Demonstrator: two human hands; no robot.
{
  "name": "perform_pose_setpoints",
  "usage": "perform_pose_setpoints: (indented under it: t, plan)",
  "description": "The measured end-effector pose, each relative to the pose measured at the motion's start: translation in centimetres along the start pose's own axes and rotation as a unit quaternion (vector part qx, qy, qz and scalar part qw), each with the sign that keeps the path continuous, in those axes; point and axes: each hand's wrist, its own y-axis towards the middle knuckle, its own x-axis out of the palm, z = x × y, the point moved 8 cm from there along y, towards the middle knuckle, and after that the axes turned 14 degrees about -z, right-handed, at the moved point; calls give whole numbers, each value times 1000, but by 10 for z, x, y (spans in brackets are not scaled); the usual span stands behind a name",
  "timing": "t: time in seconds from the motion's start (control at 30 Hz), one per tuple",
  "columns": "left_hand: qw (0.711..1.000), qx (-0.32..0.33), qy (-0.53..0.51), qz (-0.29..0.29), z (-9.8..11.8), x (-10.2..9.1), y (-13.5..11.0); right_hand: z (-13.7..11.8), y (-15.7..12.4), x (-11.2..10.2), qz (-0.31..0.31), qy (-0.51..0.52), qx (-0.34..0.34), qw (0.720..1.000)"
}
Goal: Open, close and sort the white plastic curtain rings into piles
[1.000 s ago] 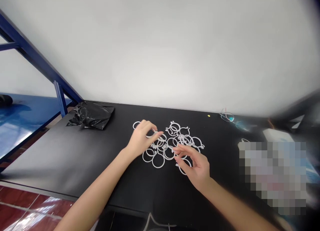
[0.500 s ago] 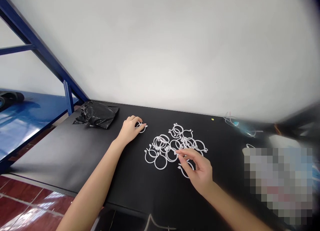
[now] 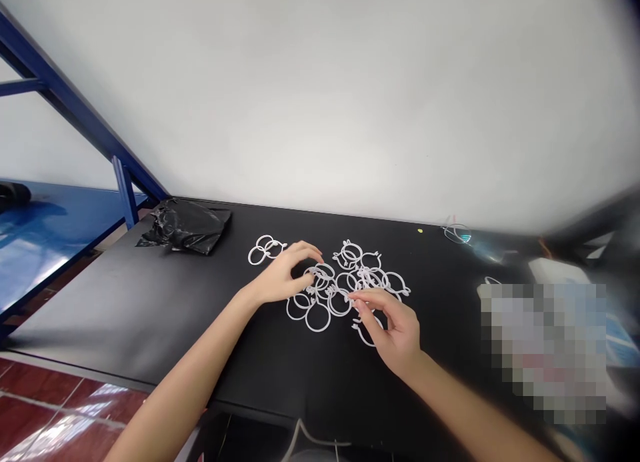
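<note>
A loose pile of white rings (image 3: 319, 318) with small knobbed ends, like shower curtain rings, lies on the black table (image 3: 270, 362). My left hand (image 3: 289, 273) is over the left side of this pile, thumb and fingers apart, with nothing visibly gripped. My right hand (image 3: 393, 325) has its thumb and fingertips pinched together at the front of the pile, at the end of a white ring (image 3: 341, 303). Behind my left hand lies a small separate group of white rings (image 3: 257, 256), overlapping each other.
A crumpled black plastic bag (image 3: 187, 227) lies at the back left. A blue metal frame (image 3: 90, 125) slants up on the left, and a white wall (image 3: 320, 102) stands behind. Glasses (image 3: 457, 234) and a blurred pale package (image 3: 545, 349) are on the right.
My left hand has moved right, from the separate group to the pile, leaving rings behind. Its fingers have spread. My right hand stays pinched at about the same spot.
</note>
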Motion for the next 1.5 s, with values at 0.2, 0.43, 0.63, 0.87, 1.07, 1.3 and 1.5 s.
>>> perform_pose_setpoints:
  t: [0.2, 0.43, 0.63, 0.87, 1.07, 1.3, 1.5]
  plan:
    - [999, 9, -23, -20, 5, 21, 5, -1, 2, -1, 0, -5, -2, 1000]
    - [993, 0, -59, 99, -4, 11, 5, -2, 1, -2, 3, -13, -6, 1000]
    - [969, -50, -152, 190, 2, 6, -2, 5, -2, -5, 27, 9, 11, 1000]
    - [920, -72, -384, 26, 19, 53, 9, 10, -1, -5, 33, 11, 40, 999]
    - [888, -61, -456, -12, 20, 53, 9, 16, -2, -9, 53, 24, 82, 995]
    - [930, 59, -363, -19, 44, 42, 8, 42, -2, -2, 49, 224, 222, 948]
    - [973, 82, -213, 19, 60, 42, 7, 40, 0, -1, 32, 220, 208, 953]
